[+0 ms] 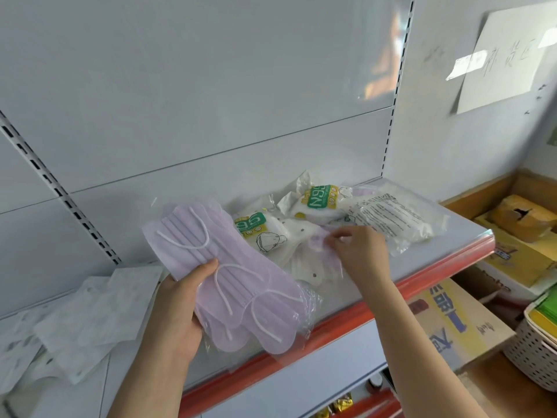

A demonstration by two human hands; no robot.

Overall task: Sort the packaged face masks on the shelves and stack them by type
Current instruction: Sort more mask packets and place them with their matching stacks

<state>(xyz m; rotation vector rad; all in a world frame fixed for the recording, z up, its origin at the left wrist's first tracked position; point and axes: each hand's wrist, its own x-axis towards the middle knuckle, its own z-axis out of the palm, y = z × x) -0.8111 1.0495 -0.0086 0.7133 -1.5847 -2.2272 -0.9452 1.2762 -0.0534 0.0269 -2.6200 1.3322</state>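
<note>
The left hand (177,300) holds a fanned bundle of lilac masks (229,276) in clear film, thumb pressed on top and fingers beneath; the bundle's long axis runs from upper left to lower right, overhanging the red shelf edge (437,276).

The right hand (358,251) lies to the right of that bundle, over the mixed heap on the shelf. Its fingertips (331,241) are drawn narrow, pinching at a further lilac packet (316,242) that sits directly under them, partly buried among white spotted masks (304,260). Whether the film is actually gripped cannot be told; the view there is soft.

The right hand is plainly the nearer to the heap. Judged next move: draw the lilac packet leftward to the held bundle.

Behind the heap, relative to the bundle: two N95 packets (316,203) with green labels, puffy and crinkled, to the upper right; beyond them a clear bag with printed text (391,218), glossy and limp. To the bundle's lower left lie flat white packets (90,315), matt and papery.

Film is slippery; stacked packets may slide.
</note>
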